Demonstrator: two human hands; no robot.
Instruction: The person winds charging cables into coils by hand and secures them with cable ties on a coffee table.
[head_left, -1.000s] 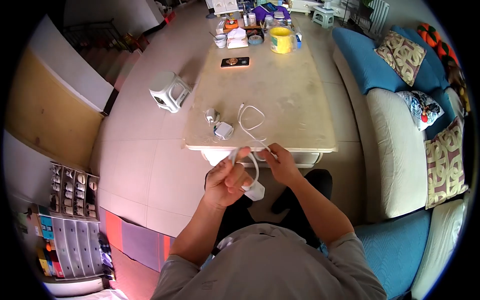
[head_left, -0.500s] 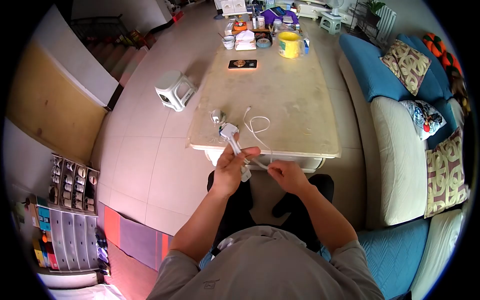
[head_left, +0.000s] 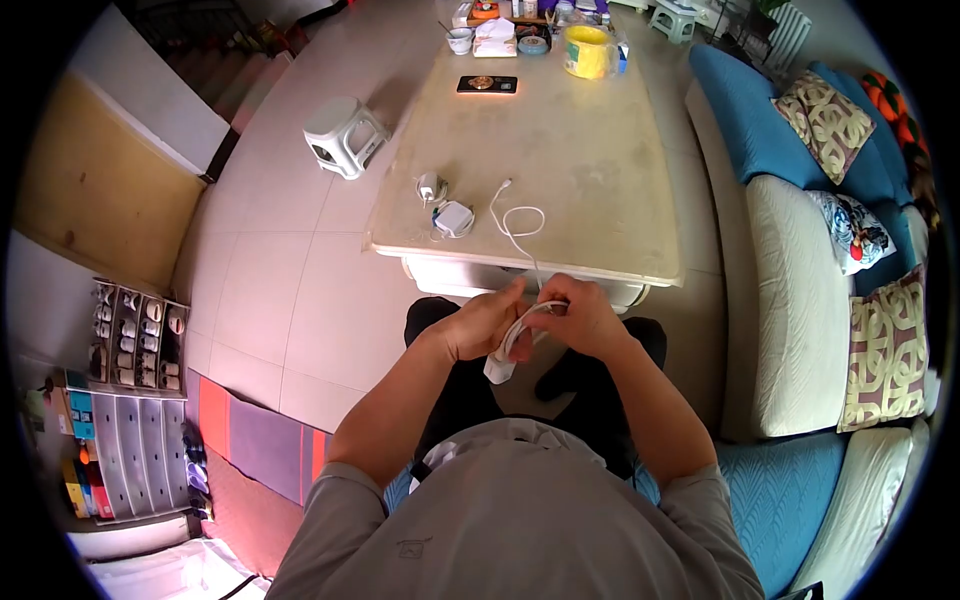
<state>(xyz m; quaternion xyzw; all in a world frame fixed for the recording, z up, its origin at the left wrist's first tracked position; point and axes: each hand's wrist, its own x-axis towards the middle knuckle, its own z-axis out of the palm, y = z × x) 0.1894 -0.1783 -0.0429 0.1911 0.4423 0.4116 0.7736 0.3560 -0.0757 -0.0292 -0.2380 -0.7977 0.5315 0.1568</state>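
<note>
My left hand (head_left: pixel 485 325) is wrapped round loops of a white cable, just off the table's near edge. A white charger block (head_left: pixel 499 368) hangs below its fingers. My right hand (head_left: pixel 580 316) pinches the same white cable (head_left: pixel 519 325) close beside the left. The cable's free end (head_left: pixel 506 184) runs up onto the table (head_left: pixel 560 150) and lies there in a loose loop. Two more white chargers with wound cords, a smaller one (head_left: pixel 430 188) and a larger one (head_left: pixel 453 219), sit left of that loop.
Farther up the table lie a phone (head_left: pixel 487 85), a tissue pack (head_left: pixel 495 38) and a yellow container (head_left: pixel 588 52). A white stool (head_left: pixel 345 135) stands left of the table. A blue and cream sofa (head_left: pixel 800 300) runs along the right side.
The view has tilted down. My hands have come together, and the cable that was stretched along my left hand is now in loops between both hands. The charger block hangs lower.
</note>
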